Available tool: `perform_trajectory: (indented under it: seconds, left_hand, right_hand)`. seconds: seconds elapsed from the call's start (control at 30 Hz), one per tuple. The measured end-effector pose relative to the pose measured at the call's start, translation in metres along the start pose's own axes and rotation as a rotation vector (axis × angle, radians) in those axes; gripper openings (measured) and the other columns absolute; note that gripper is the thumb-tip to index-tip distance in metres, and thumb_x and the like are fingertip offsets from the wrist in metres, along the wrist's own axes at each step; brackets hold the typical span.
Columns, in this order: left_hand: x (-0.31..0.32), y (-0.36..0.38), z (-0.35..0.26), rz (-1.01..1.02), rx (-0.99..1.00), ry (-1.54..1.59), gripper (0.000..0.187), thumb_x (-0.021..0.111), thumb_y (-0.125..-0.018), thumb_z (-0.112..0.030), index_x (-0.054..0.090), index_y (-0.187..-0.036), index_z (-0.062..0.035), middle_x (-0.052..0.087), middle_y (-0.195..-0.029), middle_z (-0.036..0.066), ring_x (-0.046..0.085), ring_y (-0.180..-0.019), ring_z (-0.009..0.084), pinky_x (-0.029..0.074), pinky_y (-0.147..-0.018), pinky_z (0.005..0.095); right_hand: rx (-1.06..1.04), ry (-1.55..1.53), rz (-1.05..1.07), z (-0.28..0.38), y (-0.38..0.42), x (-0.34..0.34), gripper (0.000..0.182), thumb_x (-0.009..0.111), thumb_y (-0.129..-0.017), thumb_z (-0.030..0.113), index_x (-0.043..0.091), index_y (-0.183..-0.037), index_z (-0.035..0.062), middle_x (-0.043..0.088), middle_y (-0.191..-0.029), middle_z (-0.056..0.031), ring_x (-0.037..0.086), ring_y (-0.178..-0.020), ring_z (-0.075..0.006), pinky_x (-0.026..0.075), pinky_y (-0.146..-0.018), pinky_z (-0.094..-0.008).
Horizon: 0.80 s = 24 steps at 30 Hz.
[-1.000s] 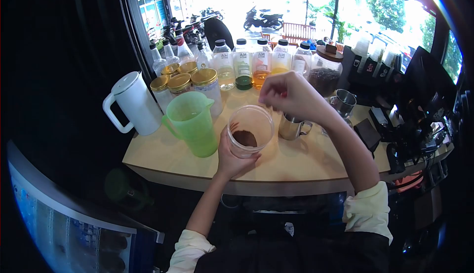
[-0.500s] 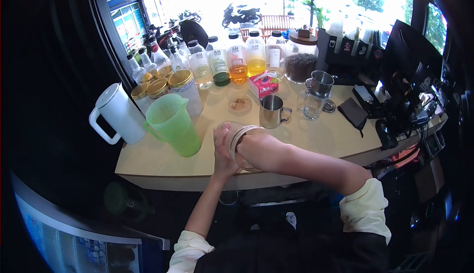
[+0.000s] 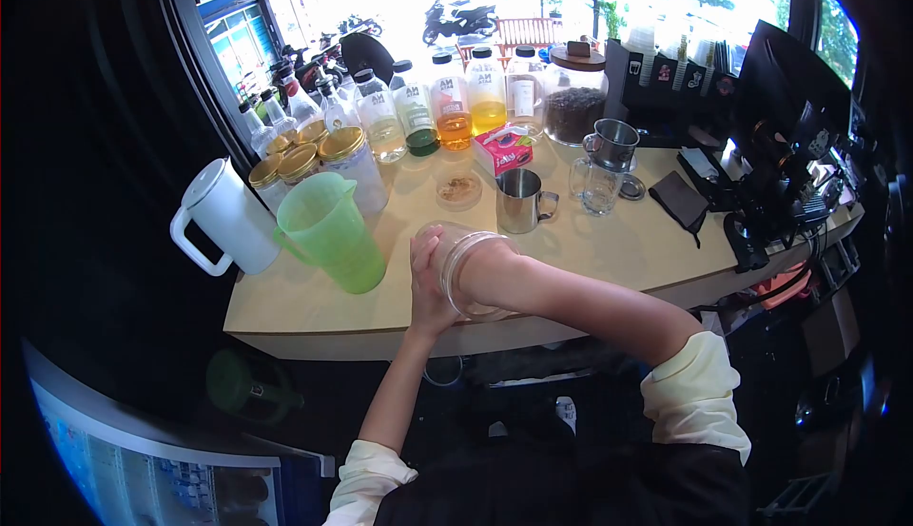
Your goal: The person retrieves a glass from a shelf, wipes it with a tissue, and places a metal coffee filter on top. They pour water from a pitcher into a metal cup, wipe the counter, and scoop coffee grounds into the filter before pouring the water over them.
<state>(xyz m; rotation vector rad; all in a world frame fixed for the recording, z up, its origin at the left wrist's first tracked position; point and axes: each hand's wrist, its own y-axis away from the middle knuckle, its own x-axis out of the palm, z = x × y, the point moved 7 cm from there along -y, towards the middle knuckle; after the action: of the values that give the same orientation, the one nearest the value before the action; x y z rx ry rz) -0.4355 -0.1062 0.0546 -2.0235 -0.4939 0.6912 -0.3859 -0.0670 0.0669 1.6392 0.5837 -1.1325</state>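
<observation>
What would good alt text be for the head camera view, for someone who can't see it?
A person's left hand grips a clear plastic jar tilted on its side over a pale wooden counter, the right hand reaching in past the wrist. Beside it stand a translucent green plastic pitcher, a white lidded jug and a small steel cup.

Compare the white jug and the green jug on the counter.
The white jug is opaque and has a lid on; the green jug is translucent and open at the top. The white jug stands at the counter's left edge; the green jug stands beside it, nearer the clear jar. Both stand upright, each with a handle.
</observation>
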Motion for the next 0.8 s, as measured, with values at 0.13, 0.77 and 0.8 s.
perform_trajectory:
  seconds: [0.13, 0.77, 0.8]
  left_hand:
    - [0.0, -0.003, -0.002, 0.016, -0.032, 0.001, 0.098, 0.084, -0.058, -0.025, 0.023, -0.134, -0.0119, 0.037, -0.137, 0.015, 0.036, -0.128, 0.0355, 0.013, -0.111, 0.0543]
    - [-0.005, 0.003, 0.007, -0.043, -0.09, 0.043, 0.104, 0.087, -0.054, -0.025, 0.023, -0.134, -0.0078, 0.037, -0.134, 0.019, 0.038, -0.123, 0.0367, 0.027, -0.106, 0.0487]
    - [-0.004, 0.004, 0.007, -0.041, -0.072, 0.024, 0.103, 0.087, -0.054, -0.026, 0.023, -0.133, -0.008, 0.037, -0.134, 0.019, 0.038, -0.123, 0.0368, 0.025, -0.106, 0.0493]
  right_hand:
    - [-0.03, 0.123, -0.225, 0.004, 0.004, -0.019, 0.038, 0.061, -0.077, 0.02, 0.061, -0.112, 0.0056, 0.058, -0.119, -0.0104, 0.057, -0.109, -0.0215, 0.047, -0.09, -0.0346]
    - [-0.12, 0.213, -0.782, 0.027, 0.101, -0.06, 0.007, 0.063, -0.068, 0.007, 0.067, -0.072, 0.0028, 0.065, -0.072, -0.0127, 0.067, -0.068, -0.0236, 0.053, -0.061, -0.032]
    - [-0.12, 0.213, -0.781, 0.028, 0.102, -0.058, 0.007, 0.063, -0.068, 0.007, 0.067, -0.072, 0.0028, 0.065, -0.072, -0.0127, 0.067, -0.068, -0.0236, 0.053, -0.061, -0.032]
